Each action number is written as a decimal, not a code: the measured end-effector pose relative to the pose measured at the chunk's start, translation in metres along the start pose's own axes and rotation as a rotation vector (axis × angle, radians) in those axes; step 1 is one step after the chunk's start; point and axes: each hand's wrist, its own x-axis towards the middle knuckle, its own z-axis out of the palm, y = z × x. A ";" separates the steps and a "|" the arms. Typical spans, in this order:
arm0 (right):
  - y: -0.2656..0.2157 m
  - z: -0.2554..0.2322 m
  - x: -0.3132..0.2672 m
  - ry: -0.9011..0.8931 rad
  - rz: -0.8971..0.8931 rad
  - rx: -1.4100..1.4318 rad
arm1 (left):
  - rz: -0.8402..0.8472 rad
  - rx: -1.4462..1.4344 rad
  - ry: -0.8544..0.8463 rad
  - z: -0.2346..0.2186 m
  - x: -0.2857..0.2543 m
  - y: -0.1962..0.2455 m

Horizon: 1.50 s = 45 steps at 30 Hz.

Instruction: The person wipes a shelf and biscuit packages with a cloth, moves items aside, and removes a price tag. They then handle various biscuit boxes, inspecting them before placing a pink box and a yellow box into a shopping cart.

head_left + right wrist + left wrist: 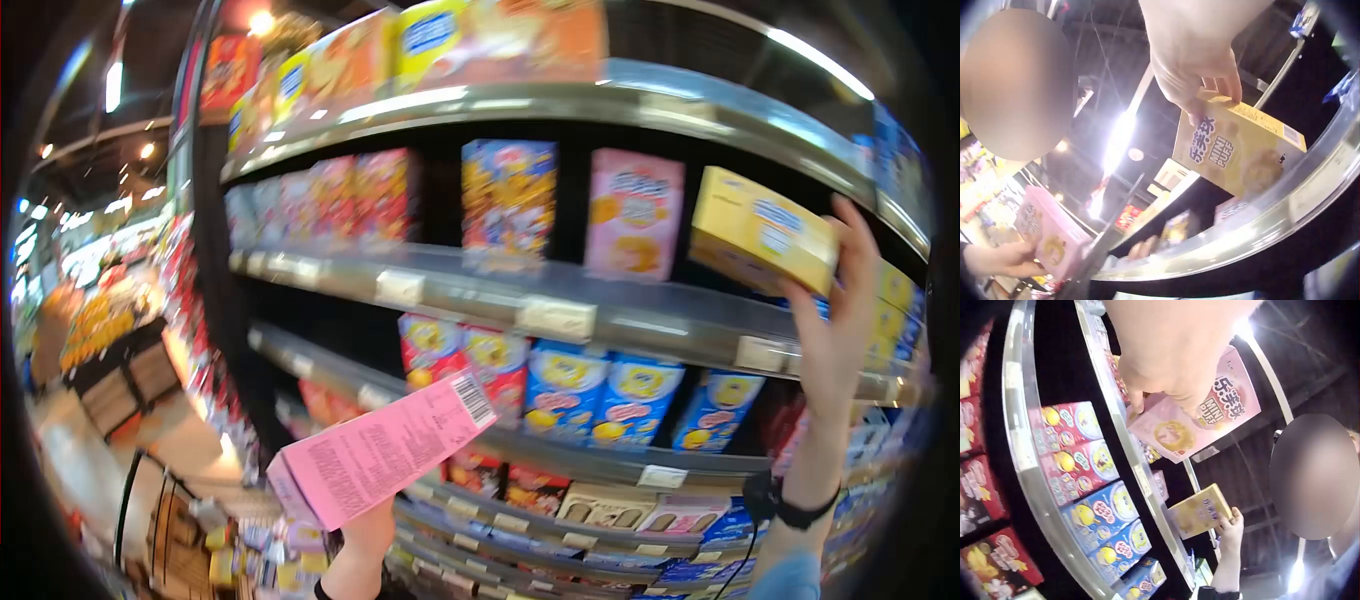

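Observation:
My left hand (368, 535) holds a pink Mini Puff snack box (385, 450) from below, tilted in front of the lower shelves, with its printed text side and barcode facing up. In the left wrist view, thumb and fingers grip one end of that box (1210, 415), and its front with a round puff picture shows. At the right, my right hand (840, 290) pinches a yellow Mini Puff box (765, 230) by its right end, at the level of the middle shelf. The right wrist view shows the yellow box (1241, 147) tilted, its front turned to that camera.
Another pink box (635, 215) and a blue box (508, 205) stand on the middle shelf (660, 300). Blue boxes (638, 400) and red boxes line the shelf below. Larger yellow boxes (430, 45) stand on top. A loaded cart (180, 540) is at lower left.

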 end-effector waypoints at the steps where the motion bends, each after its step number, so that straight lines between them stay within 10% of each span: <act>1: -0.013 0.005 -0.011 0.022 -0.004 0.039 | -0.027 0.047 0.053 -0.020 -0.006 -0.002; 5: -0.079 0.045 -0.099 -0.211 0.015 0.066 | -0.178 0.311 0.089 -0.143 -0.039 -0.004; 7: -0.114 0.088 -0.131 -0.593 0.073 0.668 | -0.339 0.157 0.102 -0.196 -0.045 -0.001; 11: -0.179 0.197 -0.230 -1.003 0.665 0.913 | -0.381 0.358 0.527 -0.304 -0.085 -0.009; 15: -0.225 0.285 -0.365 -1.123 0.727 0.904 | -0.710 0.386 0.733 -0.374 -0.131 -0.004; 17: -0.262 0.313 -0.403 -1.243 1.042 1.030 | -0.929 0.505 0.730 -0.400 -0.151 -0.008; 21: -0.306 0.364 -0.438 -1.517 1.106 0.985 | -0.974 0.519 0.645 -0.417 -0.157 -0.024; 24: -0.314 0.398 -0.483 -1.238 0.948 0.898 | -1.008 0.488 0.416 -0.417 -0.136 -0.035; 31: -0.268 0.361 -0.405 -1.392 0.859 0.823 | -1.194 1.042 -0.475 -0.422 -0.113 -0.088; 37: -0.199 0.287 -0.315 -1.113 0.639 0.634 | -1.133 1.025 -0.971 -0.416 -0.123 -0.148; 38: -0.182 0.274 -0.301 -1.039 0.596 0.582 | -0.958 0.820 -0.820 -0.447 -0.169 -0.201; 39: -0.174 0.258 -0.275 -0.967 0.647 0.581 | -1.128 0.306 -0.475 -0.384 -0.118 -0.163; 42: -0.144 0.217 -0.209 -0.655 0.575 0.402 | -0.615 0.798 -1.061 -0.282 -0.027 -0.089; 45: -0.112 0.181 -0.153 -0.365 0.369 0.152 | -0.749 0.570 -0.936 -0.224 -0.013 -0.089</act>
